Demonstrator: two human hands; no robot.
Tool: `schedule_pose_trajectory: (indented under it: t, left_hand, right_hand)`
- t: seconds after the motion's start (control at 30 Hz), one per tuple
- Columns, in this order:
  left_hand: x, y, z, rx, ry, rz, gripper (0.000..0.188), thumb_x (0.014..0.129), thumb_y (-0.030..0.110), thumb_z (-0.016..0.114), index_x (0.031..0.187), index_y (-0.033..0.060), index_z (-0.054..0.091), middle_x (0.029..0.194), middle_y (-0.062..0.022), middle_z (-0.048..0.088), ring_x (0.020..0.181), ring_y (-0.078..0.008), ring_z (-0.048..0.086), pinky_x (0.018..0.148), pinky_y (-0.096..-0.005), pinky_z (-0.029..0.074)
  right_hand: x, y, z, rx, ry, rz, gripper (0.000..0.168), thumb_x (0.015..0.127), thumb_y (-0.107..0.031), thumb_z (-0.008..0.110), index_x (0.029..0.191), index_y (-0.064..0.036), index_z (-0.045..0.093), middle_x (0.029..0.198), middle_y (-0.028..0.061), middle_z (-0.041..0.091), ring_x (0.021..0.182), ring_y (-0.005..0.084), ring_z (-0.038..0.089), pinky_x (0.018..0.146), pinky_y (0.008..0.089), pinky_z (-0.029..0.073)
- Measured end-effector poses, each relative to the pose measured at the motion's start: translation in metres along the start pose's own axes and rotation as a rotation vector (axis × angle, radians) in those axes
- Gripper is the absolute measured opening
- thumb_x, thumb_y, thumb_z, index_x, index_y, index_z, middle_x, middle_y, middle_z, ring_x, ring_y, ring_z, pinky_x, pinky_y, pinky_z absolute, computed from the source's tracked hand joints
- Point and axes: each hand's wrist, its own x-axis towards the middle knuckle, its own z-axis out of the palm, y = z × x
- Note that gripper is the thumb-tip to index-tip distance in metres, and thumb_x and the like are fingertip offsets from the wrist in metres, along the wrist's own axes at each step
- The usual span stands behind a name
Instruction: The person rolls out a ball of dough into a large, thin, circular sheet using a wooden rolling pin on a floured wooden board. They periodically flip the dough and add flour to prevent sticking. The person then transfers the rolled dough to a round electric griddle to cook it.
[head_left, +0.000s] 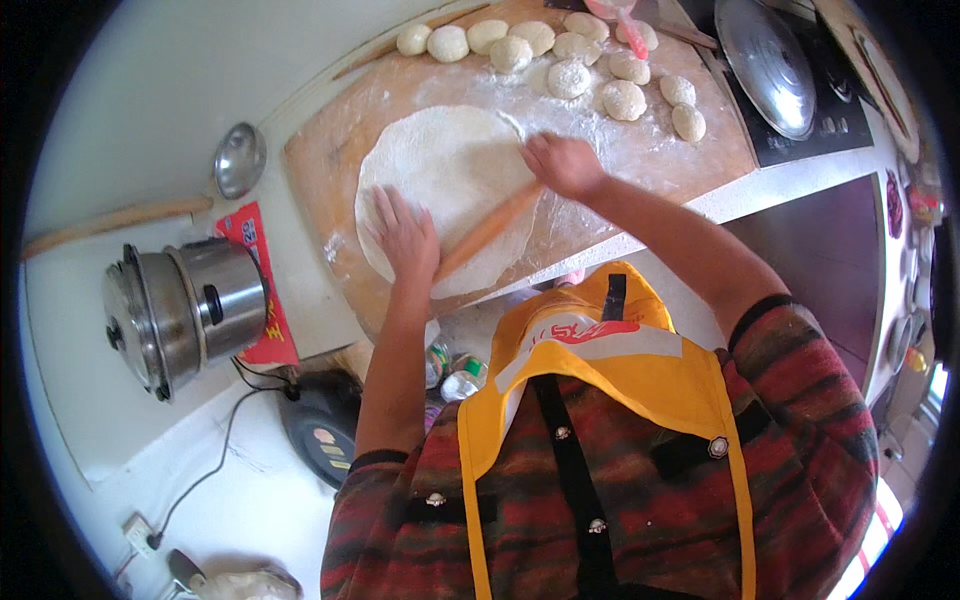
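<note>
A large, thin round sheet of dough (450, 161) lies on a floured wooden board (322, 157). My left hand (405, 232) rests palm down on its left part, fingers extended and slightly apart. At the sheet's right edge is my right hand (566, 163), blurred, its fingertips by the dough's rim. A wooden rolling pin (487, 232) lies slantwise across the near part of the sheet. One end meets my left wrist, and the other passes beneath the heel of my right hand. Whether the right hand grips the pin cannot be made out.
Several dough balls (568, 79) sit along the board's far side, near a red-handled scoop (637, 39). A metal lid (772, 67) covers part of the black stove at right. On the left stand a steel pot (225, 300) and a metal ladle bowl (240, 160).
</note>
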Motion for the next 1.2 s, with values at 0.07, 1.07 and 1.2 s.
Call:
schedule_pose_trajectory:
  t: [0.07,1.07,1.2]
  left_hand:
    - [0.007,0.007,0.011,-0.069,0.034,-0.051,0.056,0.091,0.031,0.042,0.135,-0.0035,0.035,0.146,-0.0185,0.024,0.137,-0.0292,0.020,0.109,-0.0548,0.011]
    - [0.004,0.024,0.006,-0.015,0.106,-0.206,0.057,0.090,0.033,0.041,0.136,-0.0006,0.036,0.146,-0.0187,0.026,0.135,-0.0311,0.024,0.107,-0.0561,0.015]
    - [-0.100,0.079,-0.012,-0.206,-0.183,0.064,0.059,0.089,0.032,0.045,0.136,-0.0011,0.033,0.145,-0.0201,0.027,0.133,-0.0368,0.026,0.106,-0.0567,0.017]
  right_hand:
    - [0.031,-0.004,-0.001,-0.020,-0.138,-0.058,0.034,0.093,-0.035,0.040,0.084,-0.008,0.058,0.084,0.0128,0.063,0.079,0.0335,0.061,0.069,0.0446,0.049]
    - [0.059,0.004,0.019,-0.253,-0.119,-0.384,0.019,0.087,-0.025,0.047,0.082,-0.011,0.059,0.087,0.0098,0.061,0.088,0.0262,0.059,0.073,0.0388,0.049]
    - [-0.077,0.029,-0.009,-0.126,0.009,-0.314,0.016,0.087,-0.025,0.050,0.084,-0.013,0.058,0.076,0.0070,0.061,0.073,0.0260,0.061,0.065,0.0402,0.051]
